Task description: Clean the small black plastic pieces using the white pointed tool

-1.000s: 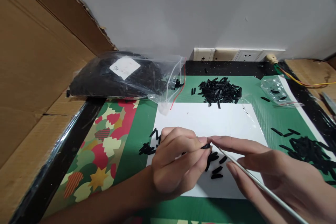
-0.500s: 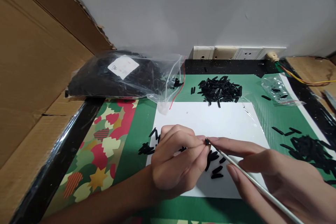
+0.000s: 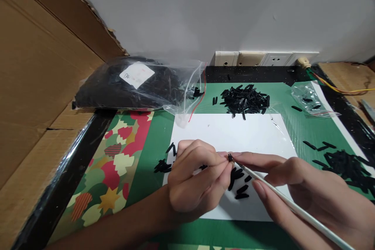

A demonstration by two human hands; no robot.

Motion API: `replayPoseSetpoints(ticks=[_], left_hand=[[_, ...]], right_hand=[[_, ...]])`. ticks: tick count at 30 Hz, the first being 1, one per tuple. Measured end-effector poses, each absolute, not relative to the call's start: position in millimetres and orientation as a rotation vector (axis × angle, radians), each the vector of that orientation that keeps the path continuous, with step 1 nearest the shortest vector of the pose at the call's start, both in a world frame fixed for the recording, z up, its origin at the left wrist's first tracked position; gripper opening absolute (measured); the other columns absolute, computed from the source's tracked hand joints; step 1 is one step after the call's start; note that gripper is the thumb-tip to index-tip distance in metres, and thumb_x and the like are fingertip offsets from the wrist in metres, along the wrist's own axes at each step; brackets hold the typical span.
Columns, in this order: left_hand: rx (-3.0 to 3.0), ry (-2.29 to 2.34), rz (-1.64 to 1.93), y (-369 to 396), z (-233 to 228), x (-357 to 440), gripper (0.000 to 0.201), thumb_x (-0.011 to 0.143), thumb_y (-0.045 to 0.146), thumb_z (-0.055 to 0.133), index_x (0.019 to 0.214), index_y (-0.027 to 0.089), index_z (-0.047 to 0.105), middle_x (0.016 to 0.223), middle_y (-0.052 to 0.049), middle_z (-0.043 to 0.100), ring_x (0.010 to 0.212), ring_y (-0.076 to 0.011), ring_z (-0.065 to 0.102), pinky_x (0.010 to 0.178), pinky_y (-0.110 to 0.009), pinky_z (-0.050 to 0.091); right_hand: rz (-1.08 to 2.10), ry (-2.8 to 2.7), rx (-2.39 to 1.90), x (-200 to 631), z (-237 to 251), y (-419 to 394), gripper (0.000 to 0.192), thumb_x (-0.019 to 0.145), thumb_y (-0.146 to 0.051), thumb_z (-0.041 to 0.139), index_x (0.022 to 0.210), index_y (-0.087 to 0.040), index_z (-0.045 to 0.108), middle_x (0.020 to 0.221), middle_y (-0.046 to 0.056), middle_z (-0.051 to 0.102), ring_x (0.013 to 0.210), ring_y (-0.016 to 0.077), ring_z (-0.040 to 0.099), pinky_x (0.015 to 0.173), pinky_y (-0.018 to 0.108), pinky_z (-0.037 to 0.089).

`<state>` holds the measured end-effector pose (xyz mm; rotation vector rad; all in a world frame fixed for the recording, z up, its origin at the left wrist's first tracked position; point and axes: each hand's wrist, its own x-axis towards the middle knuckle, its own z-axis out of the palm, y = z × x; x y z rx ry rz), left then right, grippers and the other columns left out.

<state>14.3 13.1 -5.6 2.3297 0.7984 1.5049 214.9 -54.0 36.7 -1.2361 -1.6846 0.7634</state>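
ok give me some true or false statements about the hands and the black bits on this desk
1. The right hand holds a thin white rod. True.
2. The left hand lies flat and empty. False: its fingertips pinch a small black piece.
3. The clear plastic bag of black parts lies on the white sheet. False: it lies beyond the sheet's far left corner.
4. A pile of black pieces lies beyond the sheet. True.

Left hand (image 3: pixel 196 181) pinches small black piece (image 3: pixel 230 158); right hand (image 3: pixel 307 191) holds thin white rod (image 3: pixel 290 204) against it, over white sheet (image 3: pixel 234 131).
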Motion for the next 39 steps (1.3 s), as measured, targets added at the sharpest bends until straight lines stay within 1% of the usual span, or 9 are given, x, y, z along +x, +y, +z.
replayPoseSetpoints(ticks=[5, 9, 16, 21, 25, 29, 32, 35, 39], left_hand=[[2.325, 0.778, 1.523, 14, -5, 15, 0.018, 0.087, -0.002, 0.072, 0.090, 0.016, 0.072, 0.081, 0.001, 0.066, 0.070, -0.0125, 0.063, 0.064, -0.036, 0.047], [2.359, 0.769, 1.499, 15, -2, 15, 0.018, 0.084, -0.004, 0.073, 0.086, 0.014, 0.071, 0.080, 0.000, 0.066, 0.069, -0.0122, 0.063, 0.066, -0.037, 0.045], [2.373, 0.800, 1.486, 16, -1, 15, 0.017, 0.084, -0.003, 0.075, 0.085, 0.014, 0.072, 0.081, 0.002, 0.067, 0.066, -0.0092, 0.064, 0.068, -0.037, 0.042], [2.387, 0.806, 1.471, 13, -5, 14, 0.018, 0.086, -0.002, 0.074, 0.089, 0.016, 0.070, 0.082, 0.003, 0.067, 0.067, -0.0098, 0.064, 0.069, -0.038, 0.040], [2.464, 0.839, 1.473, 12, -7, 13, 0.021, 0.086, -0.002, 0.077, 0.094, 0.017, 0.071, 0.083, 0.003, 0.070, 0.066, -0.0102, 0.065, 0.068, -0.038, 0.039], [2.537, 0.874, 1.508, 13, -6, 14, 0.020, 0.089, -0.002, 0.075, 0.094, 0.017, 0.072, 0.087, 0.004, 0.072, 0.067, -0.0091, 0.066, 0.070, -0.037, 0.041], [2.594, 0.853, 1.472, 13, -3, 13, 0.018, 0.089, -0.001, 0.075, 0.093, 0.016, 0.071, 0.088, 0.003, 0.075, 0.069, -0.0097, 0.068, 0.071, -0.037, 0.040], [2.606, 0.867, 1.429, 13, 1, 12, 0.019, 0.091, 0.001, 0.075, 0.096, 0.019, 0.070, 0.091, 0.004, 0.078, 0.070, -0.0098, 0.070, 0.071, -0.037, 0.042], [2.574, 0.924, 1.335, 12, 5, 11, 0.018, 0.093, 0.005, 0.074, 0.097, 0.022, 0.070, 0.096, 0.003, 0.080, 0.076, -0.0125, 0.074, 0.075, -0.038, 0.043]], right_hand=[[0.829, -1.526, -1.206, 208, 35, -51, 0.017, 0.098, -0.016, 0.072, 0.092, -0.029, 0.065, 0.116, -0.002, 0.086, 0.104, 0.0191, 0.085, 0.092, 0.019, 0.068], [0.825, -1.534, -1.203, 208, 35, -49, 0.017, 0.097, -0.016, 0.075, 0.089, -0.026, 0.063, 0.116, -0.001, 0.086, 0.107, 0.0181, 0.084, 0.095, 0.016, 0.066], [0.778, -1.571, -1.169, 212, 30, -48, 0.018, 0.097, -0.013, 0.073, 0.088, -0.025, 0.063, 0.117, 0.000, 0.086, 0.102, 0.0163, 0.085, 0.093, 0.013, 0.065], [0.712, -1.631, -1.168, 210, 33, -48, 0.017, 0.098, -0.011, 0.072, 0.089, -0.023, 0.064, 0.116, 0.003, 0.086, 0.103, 0.0166, 0.085, 0.093, 0.012, 0.065], [0.613, -1.729, -1.149, 212, 34, -50, 0.016, 0.097, -0.004, 0.068, 0.092, -0.020, 0.067, 0.111, 0.009, 0.086, 0.108, 0.0193, 0.084, 0.095, 0.013, 0.065], [0.503, -1.784, -1.122, 212, 27, -50, 0.018, 0.095, 0.000, 0.066, 0.092, -0.018, 0.066, 0.114, 0.013, 0.084, 0.102, 0.0202, 0.084, 0.096, 0.016, 0.066], [0.428, -1.746, -1.059, 209, 22, -49, 0.021, 0.093, 0.002, 0.062, 0.090, -0.018, 0.065, 0.115, 0.013, 0.083, 0.103, 0.0215, 0.084, 0.094, 0.018, 0.067], [0.380, -1.799, -1.097, 209, 22, -49, 0.019, 0.096, 0.000, 0.061, 0.089, -0.019, 0.064, 0.120, 0.012, 0.082, 0.103, 0.0201, 0.084, 0.089, 0.018, 0.068], [0.254, -2.080, -1.195, 217, 26, -52, 0.021, 0.102, -0.010, 0.058, 0.085, -0.020, 0.067, 0.129, 0.011, 0.080, 0.101, 0.0201, 0.084, 0.067, 0.017, 0.069]])
